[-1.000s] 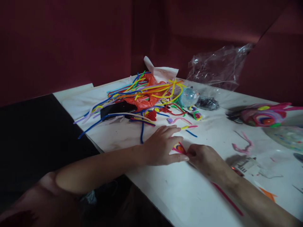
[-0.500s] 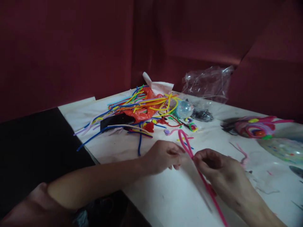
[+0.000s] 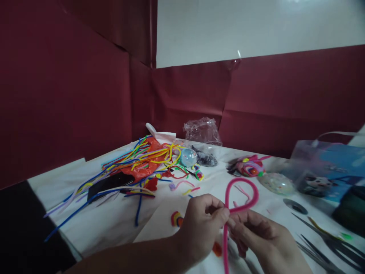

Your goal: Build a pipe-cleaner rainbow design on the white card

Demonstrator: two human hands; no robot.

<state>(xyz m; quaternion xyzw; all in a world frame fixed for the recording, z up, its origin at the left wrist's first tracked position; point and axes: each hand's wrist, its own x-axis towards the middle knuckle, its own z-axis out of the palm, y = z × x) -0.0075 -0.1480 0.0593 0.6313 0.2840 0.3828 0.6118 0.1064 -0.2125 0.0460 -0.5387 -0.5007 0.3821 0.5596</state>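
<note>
A pink pipe cleaner (image 3: 243, 182) is bent into an open teardrop loop above my fingers, with a straight tail hanging below. My left hand (image 3: 203, 224) pinches it at the base of the loop between thumb and index finger. From the other side, my right hand (image 3: 253, 236) grips the crossing of the wire, fingertips close against the left ones. Under the hands, partly covered, lie a rainbow-striped coiled piece (image 3: 177, 219) and a small orange-red piece (image 3: 217, 249) on the white surface.
Colourful pipe cleaners (image 3: 148, 158) heap at the back left by a black flat object (image 3: 110, 184). Behind stand a clear ball (image 3: 188, 157) and plastic bag (image 3: 202, 131). A pink craft figure (image 3: 251, 166), tape roll (image 3: 295, 206) and scissors (image 3: 330, 239) lie right.
The narrow pink loop has opened into a wide teardrop. My left hand has moved in to pinch the pipe cleaner beside my right. The view has tilted up and turned right.
</note>
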